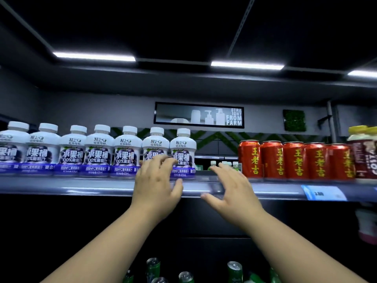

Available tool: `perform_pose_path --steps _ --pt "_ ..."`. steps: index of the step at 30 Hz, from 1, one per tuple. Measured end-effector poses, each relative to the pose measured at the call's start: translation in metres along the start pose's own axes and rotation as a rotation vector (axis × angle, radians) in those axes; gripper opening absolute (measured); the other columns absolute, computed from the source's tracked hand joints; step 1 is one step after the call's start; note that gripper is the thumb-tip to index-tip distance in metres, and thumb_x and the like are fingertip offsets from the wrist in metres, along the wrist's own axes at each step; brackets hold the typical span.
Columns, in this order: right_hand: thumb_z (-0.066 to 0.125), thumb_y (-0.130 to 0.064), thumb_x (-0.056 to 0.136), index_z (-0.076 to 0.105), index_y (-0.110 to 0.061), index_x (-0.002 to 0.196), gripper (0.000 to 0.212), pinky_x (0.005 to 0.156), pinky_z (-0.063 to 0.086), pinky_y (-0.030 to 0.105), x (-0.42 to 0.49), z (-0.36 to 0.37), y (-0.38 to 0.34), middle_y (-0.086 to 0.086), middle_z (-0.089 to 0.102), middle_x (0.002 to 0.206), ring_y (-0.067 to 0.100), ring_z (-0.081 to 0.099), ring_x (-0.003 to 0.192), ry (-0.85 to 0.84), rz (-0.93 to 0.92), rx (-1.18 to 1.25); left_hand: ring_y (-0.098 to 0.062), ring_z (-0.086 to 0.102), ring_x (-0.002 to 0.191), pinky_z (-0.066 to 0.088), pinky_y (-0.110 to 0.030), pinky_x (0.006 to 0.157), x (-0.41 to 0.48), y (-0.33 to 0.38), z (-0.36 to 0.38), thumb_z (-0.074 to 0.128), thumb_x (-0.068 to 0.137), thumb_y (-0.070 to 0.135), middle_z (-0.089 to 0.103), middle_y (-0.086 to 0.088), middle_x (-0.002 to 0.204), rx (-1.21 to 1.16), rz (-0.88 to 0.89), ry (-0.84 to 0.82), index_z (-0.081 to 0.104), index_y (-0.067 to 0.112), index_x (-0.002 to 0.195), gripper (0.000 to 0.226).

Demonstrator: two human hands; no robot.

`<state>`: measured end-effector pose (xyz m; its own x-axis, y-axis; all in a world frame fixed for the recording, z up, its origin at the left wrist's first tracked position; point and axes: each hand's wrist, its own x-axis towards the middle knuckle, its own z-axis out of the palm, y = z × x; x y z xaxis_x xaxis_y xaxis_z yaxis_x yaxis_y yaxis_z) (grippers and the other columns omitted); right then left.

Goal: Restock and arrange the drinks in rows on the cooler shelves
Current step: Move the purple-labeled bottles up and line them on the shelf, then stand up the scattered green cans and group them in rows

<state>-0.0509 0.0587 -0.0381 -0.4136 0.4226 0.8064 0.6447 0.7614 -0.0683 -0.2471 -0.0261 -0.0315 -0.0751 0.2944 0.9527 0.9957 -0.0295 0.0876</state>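
Two outstretched arms; left hand (158, 181) at juice bottle (184, 140), right hand (232, 189) beside; fingers wide.

The white plastic bottles with purple label bands (98, 154) carry "轻上" near the shoulder. Below that they show "水果桶" in large white characters and "100%葡萄汁", and the band has "NFC" among blurred small print. The red metal cans (295, 160) bear "王老吉" vertically in yellow. The black-framed wall sign (199, 115) reads "STRA IGHT FROM FARM". The blue-and-white shelf price tag (324, 193) is too blurred to read.

Glossy metal cans (294, 160); white plastic bottles (98, 151).
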Motion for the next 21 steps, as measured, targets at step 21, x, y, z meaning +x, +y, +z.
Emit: perform_pose_path --steps 21 --pt "0.066 -0.050 0.083 0.050 -0.031 0.140 0.062 0.105 0.040 0.029 -0.228 0.004 0.134 -0.008 0.050 0.136 0.015 0.047 0.129 -0.538 0.246 0.204 -0.012 0.061 0.098 0.048 -0.030 0.080 -0.200 0.161 0.071 0.060 0.081 0.042 0.062 0.012 0.103 -0.091 -0.247 -0.754 0.059 0.036 0.111 0.030"
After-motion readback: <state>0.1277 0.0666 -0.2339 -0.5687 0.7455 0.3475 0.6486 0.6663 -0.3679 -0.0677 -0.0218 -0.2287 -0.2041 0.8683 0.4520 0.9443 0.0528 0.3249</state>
